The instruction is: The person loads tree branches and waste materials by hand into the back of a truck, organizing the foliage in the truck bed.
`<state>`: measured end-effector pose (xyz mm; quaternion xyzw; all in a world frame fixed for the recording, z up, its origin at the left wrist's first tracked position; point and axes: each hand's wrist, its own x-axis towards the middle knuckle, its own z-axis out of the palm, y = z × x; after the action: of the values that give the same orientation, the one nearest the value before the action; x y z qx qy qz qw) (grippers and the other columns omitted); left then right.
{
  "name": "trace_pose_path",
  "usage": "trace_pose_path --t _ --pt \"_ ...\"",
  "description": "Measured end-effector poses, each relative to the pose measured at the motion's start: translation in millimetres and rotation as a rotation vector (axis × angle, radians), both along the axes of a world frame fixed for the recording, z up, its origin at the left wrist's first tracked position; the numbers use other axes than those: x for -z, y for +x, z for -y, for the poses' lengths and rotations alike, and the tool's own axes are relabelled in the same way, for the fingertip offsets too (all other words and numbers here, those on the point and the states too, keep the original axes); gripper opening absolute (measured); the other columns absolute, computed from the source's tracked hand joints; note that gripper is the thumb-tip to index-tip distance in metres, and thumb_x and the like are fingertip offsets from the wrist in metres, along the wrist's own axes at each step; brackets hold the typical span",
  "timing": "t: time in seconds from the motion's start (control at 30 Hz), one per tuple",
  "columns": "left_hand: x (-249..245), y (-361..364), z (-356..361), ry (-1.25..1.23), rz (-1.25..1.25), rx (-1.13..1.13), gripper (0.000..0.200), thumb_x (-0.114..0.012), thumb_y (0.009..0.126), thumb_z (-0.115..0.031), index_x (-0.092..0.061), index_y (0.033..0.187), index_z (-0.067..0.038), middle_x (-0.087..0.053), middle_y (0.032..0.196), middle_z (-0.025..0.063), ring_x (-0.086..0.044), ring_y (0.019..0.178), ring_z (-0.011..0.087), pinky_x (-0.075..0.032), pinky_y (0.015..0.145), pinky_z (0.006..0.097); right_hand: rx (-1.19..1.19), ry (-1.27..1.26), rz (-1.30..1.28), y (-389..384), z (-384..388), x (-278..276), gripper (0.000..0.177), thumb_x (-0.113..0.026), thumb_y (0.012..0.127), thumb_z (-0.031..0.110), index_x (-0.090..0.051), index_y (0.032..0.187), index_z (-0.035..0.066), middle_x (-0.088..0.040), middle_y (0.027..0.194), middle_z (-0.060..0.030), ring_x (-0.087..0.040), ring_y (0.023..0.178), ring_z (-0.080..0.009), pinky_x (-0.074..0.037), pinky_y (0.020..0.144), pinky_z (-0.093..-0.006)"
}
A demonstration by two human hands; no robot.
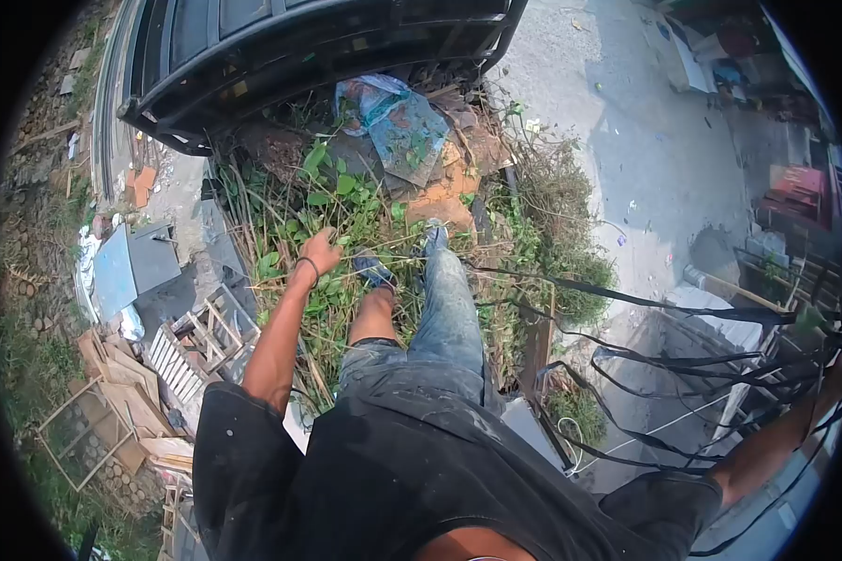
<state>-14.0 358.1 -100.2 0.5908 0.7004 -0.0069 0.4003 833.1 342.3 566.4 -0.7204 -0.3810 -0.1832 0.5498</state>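
Note:
My left hand [320, 251], with a dark band at its wrist, is over the green leafy stems [332, 192] in front of my feet. Its fingers look slightly apart, and I see nothing in them. My right arm [767, 453] stretches out to the far right, where my right hand [840, 379] fades into the dark image edge and its fingers are hidden. Several long black strips or cables [627, 297] gather near that hand and trail towards my legs. My feet, one in a blue shoe [372, 271], stand among cut plants.
A black metal tailgate-like panel [318, 61] rises ahead. A blue plastic bag [384, 107] lies on broken orange slabs [444, 196]. Wooden frames [201, 341] and boards [126, 388] are piled at left. Concrete ground [641, 150] and a red object [797, 194] are at right.

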Motion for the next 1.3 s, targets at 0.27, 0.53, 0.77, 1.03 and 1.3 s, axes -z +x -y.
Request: trace_pose_path --t 0.27,0.53,0.77,1.03,1.3 --pt "-99 347 -10 0.12 0.773 0.612 0.133 -0.087 0.051 -0.044 -0.003 0.149 -0.012 -0.017 0.15 0.027 -0.019 0.139 0.0402 -0.021 0.113 0.0452 0.123 -0.345 0.233 -60 49 -34 0.055 -0.064 0.074 0.039 -0.049 0.112 0.002 -0.053 0.089 -0.0047 -0.05 0.083 -0.0154 -0.042 0.079 -0.0294" --pt "-63 394 28 -0.41 0.832 -0.096 0.065 -0.045 0.092 -0.056 -0.068 0.056 -0.006 -0.059 0.052 0.0063 -0.061 0.058 0.0214 -0.049 0.065 0.0364 0.079 -0.678 0.473 -137 33 -46 0.074 -0.071 0.068 0.044 -0.047 0.123 0.001 -0.055 0.099 -0.0057 -0.052 0.094 -0.0167 -0.042 0.086 -0.0304" --pt "-265 371 -205 -0.185 1.901 -0.404 0.057 -0.03 0.096 -0.036 -0.055 0.061 0.001 -0.031 0.045 -0.0013 -0.029 0.043 0.0108 -0.032 0.05 0.0297 -0.573 -0.991 0.284 -261 -52 108 0.091 -0.077 0.063 0.049 -0.044 0.132 -0.001 -0.057 0.108 -0.0066 -0.053 0.103 -0.0178 -0.042 0.092 -0.0312" --pt "-390 423 -75 -0.382 2.19 0.131 0.048 -0.044 0.091 -0.038 -0.064 0.082 0.004 -0.058 0.06 0.0105 -0.053 0.054 0.0155 -0.043 0.058 0.028 -0.909 -0.926 -1.075 -360 -73 379 0.046 -0.055 0.09 0.039 -0.051 0.12 0.004 -0.059 0.099 -0.009 -0.055 0.093 -0.0153 -0.044 0.082 -0.0298" --pt "-170 346 -39 0.556 0.576 0.359 0.096 -0.065 0.062 -0.006 -0.021 0.146 -0.006 -0.035 0.138 0.0261 -0.037 0.128 0.0383 -0.027 0.11 0.0446 -0.957 0.261 -1.076 -56 -11 152 0.036 -0.038 0.1 0.022 -0.039 0.066 0.011 -0.031 0.052 0.0002 -0.025 0.043 -0.0078 -0.024 0.043 -0.0216"
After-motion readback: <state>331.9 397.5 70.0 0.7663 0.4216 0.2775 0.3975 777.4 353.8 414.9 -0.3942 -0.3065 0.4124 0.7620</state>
